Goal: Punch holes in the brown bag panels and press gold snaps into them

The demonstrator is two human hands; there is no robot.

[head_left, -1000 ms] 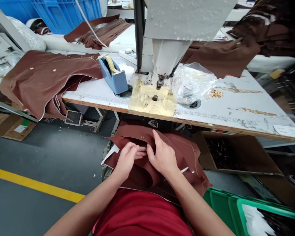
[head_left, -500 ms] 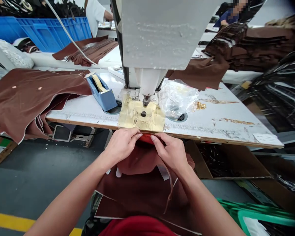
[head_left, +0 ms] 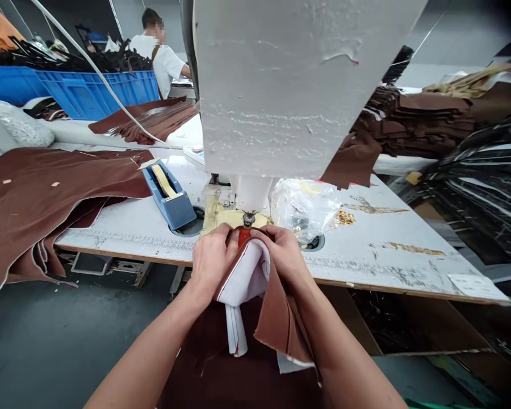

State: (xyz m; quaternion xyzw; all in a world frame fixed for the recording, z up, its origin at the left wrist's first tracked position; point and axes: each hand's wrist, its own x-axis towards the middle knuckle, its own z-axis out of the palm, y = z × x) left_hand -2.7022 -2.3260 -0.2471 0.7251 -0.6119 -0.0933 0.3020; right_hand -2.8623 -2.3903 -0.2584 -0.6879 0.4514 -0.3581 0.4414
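My left hand (head_left: 213, 258) and my right hand (head_left: 286, 253) are closed on a brown fabric piece (head_left: 276, 318), one on each side of its upper edge. Between my fingers shows a small red patch (head_left: 244, 236), right below the metal tip (head_left: 249, 219) of the machine. Part of the piece is folded over, so its white backing (head_left: 247, 278) faces me, and a white strip (head_left: 236, 329) hangs from it. The lower part drapes toward my lap. My fingertips are partly hidden by the fabric. Beneath the tip, yellowish tape (head_left: 215, 213) covers the table.
The grey machine head (head_left: 276, 91) rises directly ahead. Left of it stands a blue tape dispenser (head_left: 170, 196), beside stacked brown fabric (head_left: 63, 193). A clear plastic bag (head_left: 304, 207) and small gold-coloured pieces (head_left: 346, 218) lie to the right. A co-worker (head_left: 164, 59) is beyond blue crates (head_left: 102, 94).
Both hands have moved from my lap up to the machine, carrying the brown fabric piece. Its edge is now under the metal tip, and the white backing has turned into view.
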